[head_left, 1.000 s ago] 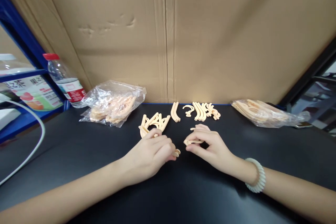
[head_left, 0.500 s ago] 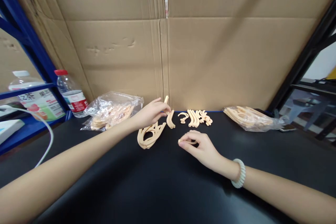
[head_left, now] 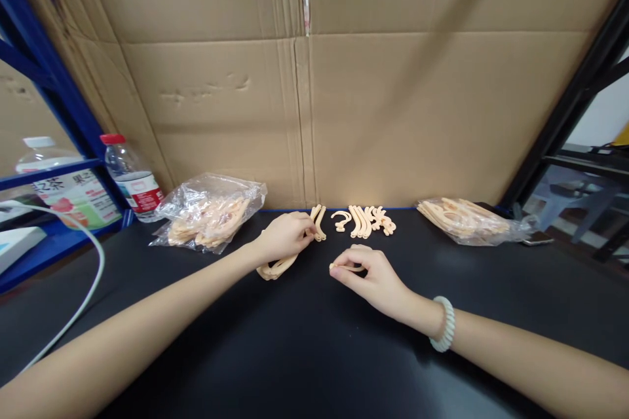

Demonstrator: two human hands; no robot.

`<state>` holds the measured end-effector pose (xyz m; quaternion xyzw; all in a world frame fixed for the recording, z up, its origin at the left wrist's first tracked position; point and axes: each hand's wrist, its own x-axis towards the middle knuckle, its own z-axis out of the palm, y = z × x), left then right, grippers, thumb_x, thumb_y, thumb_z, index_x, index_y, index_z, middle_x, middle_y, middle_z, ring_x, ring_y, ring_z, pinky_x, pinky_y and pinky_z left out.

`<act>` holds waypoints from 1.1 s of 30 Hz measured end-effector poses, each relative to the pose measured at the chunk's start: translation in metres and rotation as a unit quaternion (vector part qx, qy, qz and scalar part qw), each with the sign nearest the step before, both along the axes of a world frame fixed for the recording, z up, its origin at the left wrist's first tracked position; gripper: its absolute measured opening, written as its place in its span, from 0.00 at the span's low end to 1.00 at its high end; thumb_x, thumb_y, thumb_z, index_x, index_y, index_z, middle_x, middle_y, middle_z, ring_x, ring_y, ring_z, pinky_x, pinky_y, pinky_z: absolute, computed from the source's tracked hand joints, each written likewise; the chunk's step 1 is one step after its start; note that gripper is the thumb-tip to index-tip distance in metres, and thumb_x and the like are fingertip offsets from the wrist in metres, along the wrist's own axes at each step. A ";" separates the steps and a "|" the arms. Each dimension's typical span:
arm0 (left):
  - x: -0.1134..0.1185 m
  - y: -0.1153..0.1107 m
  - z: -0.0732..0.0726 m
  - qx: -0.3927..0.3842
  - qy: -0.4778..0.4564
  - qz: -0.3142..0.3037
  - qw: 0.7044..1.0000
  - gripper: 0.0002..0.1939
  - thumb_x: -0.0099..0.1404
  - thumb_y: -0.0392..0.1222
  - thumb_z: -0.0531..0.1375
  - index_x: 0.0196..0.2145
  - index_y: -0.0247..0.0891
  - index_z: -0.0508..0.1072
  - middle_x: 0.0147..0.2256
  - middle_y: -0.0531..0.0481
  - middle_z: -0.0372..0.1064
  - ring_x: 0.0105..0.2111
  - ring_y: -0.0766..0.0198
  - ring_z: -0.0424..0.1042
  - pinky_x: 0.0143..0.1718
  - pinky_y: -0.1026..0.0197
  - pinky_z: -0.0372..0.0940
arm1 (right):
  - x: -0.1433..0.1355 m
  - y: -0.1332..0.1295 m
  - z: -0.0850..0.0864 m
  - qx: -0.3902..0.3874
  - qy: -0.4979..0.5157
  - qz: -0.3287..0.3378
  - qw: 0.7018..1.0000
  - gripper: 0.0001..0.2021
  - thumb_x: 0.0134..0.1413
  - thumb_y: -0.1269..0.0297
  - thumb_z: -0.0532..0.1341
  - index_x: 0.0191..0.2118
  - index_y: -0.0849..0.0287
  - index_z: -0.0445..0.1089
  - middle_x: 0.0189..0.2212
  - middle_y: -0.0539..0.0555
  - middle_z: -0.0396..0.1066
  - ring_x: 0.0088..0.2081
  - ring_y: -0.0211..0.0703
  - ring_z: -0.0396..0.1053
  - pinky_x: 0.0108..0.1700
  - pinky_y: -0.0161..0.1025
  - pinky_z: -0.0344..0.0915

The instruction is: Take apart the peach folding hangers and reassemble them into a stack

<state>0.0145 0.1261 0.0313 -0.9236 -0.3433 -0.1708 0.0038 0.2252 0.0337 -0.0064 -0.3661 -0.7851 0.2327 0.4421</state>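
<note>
My left hand point(head_left: 287, 236) is closed at the fingertips around the near end of a pale curved wooden strip point(head_left: 313, 213), which lies beside similar strips. Under that hand, a pile of larger curved wooden pieces point(head_left: 276, 270) is partly covered. My right hand point(head_left: 371, 275), lower and to the right, pinches a thin curved wooden piece point(head_left: 354, 268) between thumb and fingers, just above the black table. Behind it lie a hook-shaped wooden piece point(head_left: 341, 216), a row of curved strips point(head_left: 361, 221) and a cluster of small wooden pieces point(head_left: 386, 222).
A clear plastic bag of wooden pieces point(head_left: 209, 213) lies at the left, another bag point(head_left: 462, 219) at the right. A red-capped bottle point(head_left: 135, 180) stands near the blue shelf frame. Cardboard point(head_left: 442, 111) walls off the back. A white cable point(head_left: 95, 275) hangs over the left side.
My left hand has turned down and lowered; the strip that stuck up from its fingers now lies alongside the other strips. My right hand keeps its piece and has barely moved.
</note>
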 end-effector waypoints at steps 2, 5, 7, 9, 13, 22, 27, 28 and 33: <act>0.001 -0.003 -0.001 0.005 0.001 0.029 1.000 0.06 0.63 0.33 0.57 0.33 0.38 0.74 0.35 0.49 0.75 0.38 0.58 0.74 0.41 0.60 0.66 | 0.000 0.000 0.000 -0.004 0.000 0.002 1.000 0.13 0.61 0.57 0.60 0.29 0.57 0.73 0.26 0.50 0.72 0.30 0.40 0.65 0.36 0.38 0.60; 0.000 -0.005 -0.004 0.009 -0.007 0.068 0.998 0.05 0.62 0.34 0.57 0.35 0.38 0.73 0.34 0.48 0.75 0.36 0.57 0.74 0.36 0.59 0.66 | 0.000 -0.001 0.001 -0.006 -0.004 0.002 1.000 0.13 0.62 0.58 0.60 0.29 0.57 0.73 0.26 0.50 0.72 0.31 0.41 0.66 0.36 0.38 0.61; -0.001 -0.006 -0.005 0.008 -0.012 0.080 0.997 0.05 0.62 0.34 0.58 0.35 0.38 0.73 0.35 0.48 0.75 0.36 0.57 0.74 0.36 0.59 0.66 | 0.001 -0.001 0.001 -0.005 -0.007 -0.001 1.000 0.12 0.61 0.58 0.61 0.29 0.57 0.73 0.26 0.50 0.72 0.31 0.41 0.66 0.35 0.38 0.61; -0.001 -0.007 -0.004 0.004 -0.015 0.077 0.997 0.04 0.62 0.34 0.59 0.35 0.39 0.73 0.35 0.49 0.75 0.36 0.58 0.74 0.37 0.60 0.66 | 0.001 -0.001 0.000 -0.004 -0.008 -0.004 1.000 0.12 0.61 0.58 0.61 0.29 0.57 0.73 0.26 0.50 0.71 0.31 0.41 0.66 0.35 0.38 0.61; -0.002 -0.008 -0.002 -0.009 -0.009 0.036 0.999 0.04 0.62 0.32 0.59 0.32 0.38 0.72 0.34 0.50 0.75 0.36 0.61 0.74 0.39 0.62 0.65 | 0.001 0.000 0.000 0.017 -0.016 0.009 1.000 0.10 0.62 0.60 0.61 0.30 0.57 0.73 0.28 0.50 0.72 0.33 0.42 0.67 0.42 0.41 0.62; 0.003 -0.005 -0.003 0.010 -0.001 0.018 1.000 0.04 0.65 0.38 0.58 0.37 0.36 0.72 0.36 0.46 0.71 0.40 0.56 0.71 0.41 0.58 0.65 | 0.011 0.019 0.006 0.152 -0.108 0.003 0.982 0.05 0.66 0.67 0.57 0.39 0.57 0.70 0.39 0.55 0.72 0.48 0.48 0.66 0.53 0.49 0.60; 0.014 0.008 0.000 -0.005 0.053 -0.015 0.998 0.13 0.59 0.43 0.65 0.42 0.37 0.75 0.42 0.45 0.70 0.44 0.53 0.71 0.47 0.55 0.64 | 0.022 0.060 0.016 0.175 -0.218 -0.035 0.960 0.07 0.65 0.72 0.55 0.41 0.58 0.70 0.42 0.56 0.71 0.50 0.48 0.64 0.54 0.48 0.61; 0.016 0.010 0.001 -0.008 0.061 -0.019 0.998 0.13 0.59 0.43 0.66 0.42 0.37 0.75 0.42 0.45 0.70 0.44 0.53 0.71 0.47 0.55 0.64 | 0.023 0.070 0.018 0.172 -0.229 -0.043 0.957 0.07 0.65 0.72 0.55 0.40 0.58 0.71 0.42 0.57 0.71 0.49 0.49 0.64 0.53 0.47 0.62; 0.022 0.015 0.000 -0.014 0.086 -0.020 0.996 0.10 0.65 0.44 0.62 0.39 0.35 0.74 0.41 0.46 0.71 0.41 0.58 0.72 0.45 0.52 0.67 | 0.019 0.106 0.023 0.153 -0.297 -0.065 0.940 0.07 0.64 0.71 0.57 0.37 0.59 0.74 0.38 0.58 0.71 0.45 0.49 0.65 0.48 0.44 0.62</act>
